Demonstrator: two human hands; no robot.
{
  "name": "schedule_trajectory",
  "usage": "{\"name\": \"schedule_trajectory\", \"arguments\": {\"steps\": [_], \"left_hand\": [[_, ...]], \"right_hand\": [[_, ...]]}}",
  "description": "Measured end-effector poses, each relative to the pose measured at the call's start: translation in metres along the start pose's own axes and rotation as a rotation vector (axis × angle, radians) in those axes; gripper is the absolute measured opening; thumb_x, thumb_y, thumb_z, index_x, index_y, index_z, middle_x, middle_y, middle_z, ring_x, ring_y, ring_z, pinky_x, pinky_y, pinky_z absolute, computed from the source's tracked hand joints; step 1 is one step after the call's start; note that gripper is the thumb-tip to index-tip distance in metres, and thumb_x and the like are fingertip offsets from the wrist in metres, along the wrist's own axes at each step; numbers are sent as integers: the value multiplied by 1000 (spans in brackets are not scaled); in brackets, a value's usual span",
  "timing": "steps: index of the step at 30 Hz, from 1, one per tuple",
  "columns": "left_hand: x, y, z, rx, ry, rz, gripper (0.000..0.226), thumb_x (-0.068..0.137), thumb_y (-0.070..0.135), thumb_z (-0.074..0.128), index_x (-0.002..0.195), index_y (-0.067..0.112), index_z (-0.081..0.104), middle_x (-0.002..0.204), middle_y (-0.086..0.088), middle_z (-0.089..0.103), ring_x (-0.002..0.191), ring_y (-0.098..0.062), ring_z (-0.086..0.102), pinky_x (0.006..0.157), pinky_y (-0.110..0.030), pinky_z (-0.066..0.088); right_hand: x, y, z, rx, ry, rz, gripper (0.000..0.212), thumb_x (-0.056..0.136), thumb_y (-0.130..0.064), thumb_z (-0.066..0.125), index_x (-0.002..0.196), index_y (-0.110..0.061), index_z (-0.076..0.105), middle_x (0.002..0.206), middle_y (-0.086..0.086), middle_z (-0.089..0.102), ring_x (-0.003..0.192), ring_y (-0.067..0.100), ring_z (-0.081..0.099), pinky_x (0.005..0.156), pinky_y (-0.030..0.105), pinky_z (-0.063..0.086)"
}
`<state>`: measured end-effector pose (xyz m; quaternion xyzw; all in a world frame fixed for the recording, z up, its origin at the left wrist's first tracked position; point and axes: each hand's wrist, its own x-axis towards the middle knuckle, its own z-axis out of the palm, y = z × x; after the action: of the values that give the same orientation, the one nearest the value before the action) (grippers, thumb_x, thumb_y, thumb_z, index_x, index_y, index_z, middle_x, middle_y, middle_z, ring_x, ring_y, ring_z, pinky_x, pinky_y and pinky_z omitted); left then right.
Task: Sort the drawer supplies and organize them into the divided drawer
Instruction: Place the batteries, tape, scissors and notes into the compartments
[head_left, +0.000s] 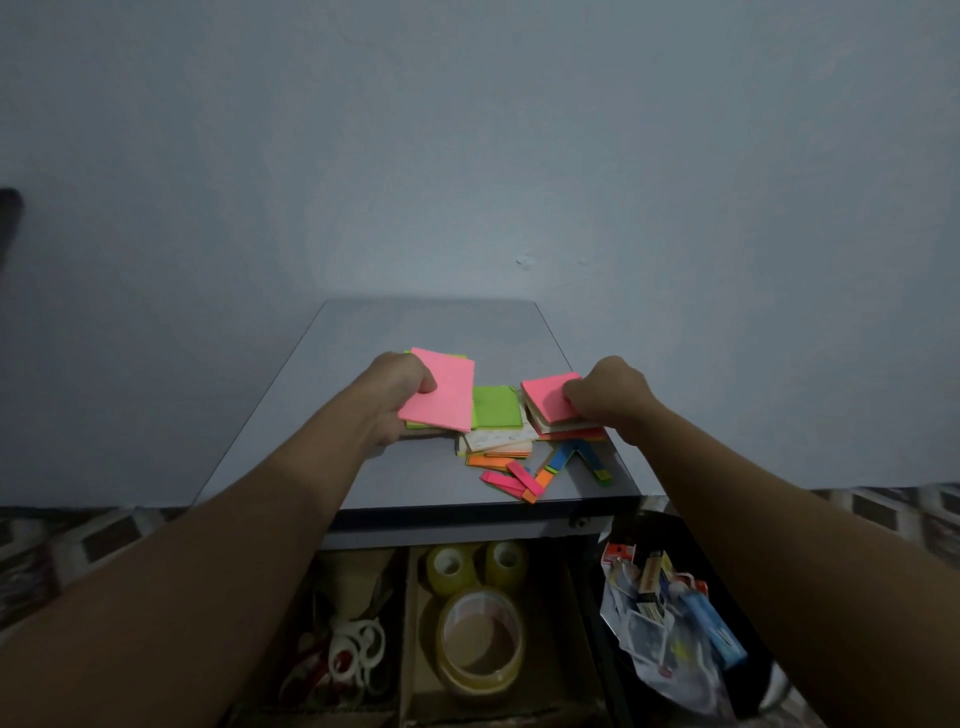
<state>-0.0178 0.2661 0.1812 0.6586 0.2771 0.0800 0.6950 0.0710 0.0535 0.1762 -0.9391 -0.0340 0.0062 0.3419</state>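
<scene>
Two bare arms are reaching forward over a grey worktop (415, 327) that is standing against a plain wall.

The left hand (395, 387) is pinching a large pink pad (447, 400), thumb curled on top and fingers out of sight beneath it. The pad is lying tilted near the middle of the worktop, over green sheets whose edges are peeking out under it.

The right hand (608, 395) is gripping a stack (545, 397) of notes near the right edge. Its fingers are curled over the pink top sheet, and cream and red layers are showing below.

A green pad (496, 410) is lying between the two, touching the pink pad. In front of it, a white card (498, 440) is resting on an orange pad (493, 460). Toward the front right corner, pink strips (511, 480) and blue strips (563, 454) are lying scattered.

Below the front edge, the divided drawer (408, 623) is standing open. Its middle compartment is holding two small tape rolls (449, 569) at the back and a big roll (480, 644) in front. The left compartment is holding scissors (353, 654) with white handles.

To the right of the drawer, a plastic bag (660, 623) of small packets is sitting in a dark container.
</scene>
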Motion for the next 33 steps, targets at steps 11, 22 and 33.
{"name": "schedule_trajectory", "arguments": {"steps": [11, 22, 33], "left_hand": [[-7, 2, -3, -63, -100, 28, 29, 92, -6, 44, 117, 7, 48, 109, -22, 60, 88, -38, 65, 51, -48, 57], [-24, 2, 13, -59, -182, 15, 26, 91, -5, 45, 114, 3, 53, 97, -21, 67, 85, -35, 67, 68, -48, 57], [-13, -3, 0, 24, -81, 57, 31, 90, -9, 43, 118, 3, 51, 104, -21, 63, 95, -37, 65, 80, -56, 57]], "right_hand": [[-7, -17, 2, -253, 159, -112, 31, 90, -36, 54, 102, -8, 62, 113, 11, 58, 113, 34, 48, 92, 43, 47], [-33, -52, 16, 230, -50, -313, 20, 88, -18, 60, 86, -2, 72, 89, 15, 72, 87, 26, 68, 81, 45, 56], [-8, -23, -4, -93, 83, -81, 41, 75, -40, 61, 99, -7, 64, 103, 11, 65, 97, 31, 61, 87, 40, 54]]}}
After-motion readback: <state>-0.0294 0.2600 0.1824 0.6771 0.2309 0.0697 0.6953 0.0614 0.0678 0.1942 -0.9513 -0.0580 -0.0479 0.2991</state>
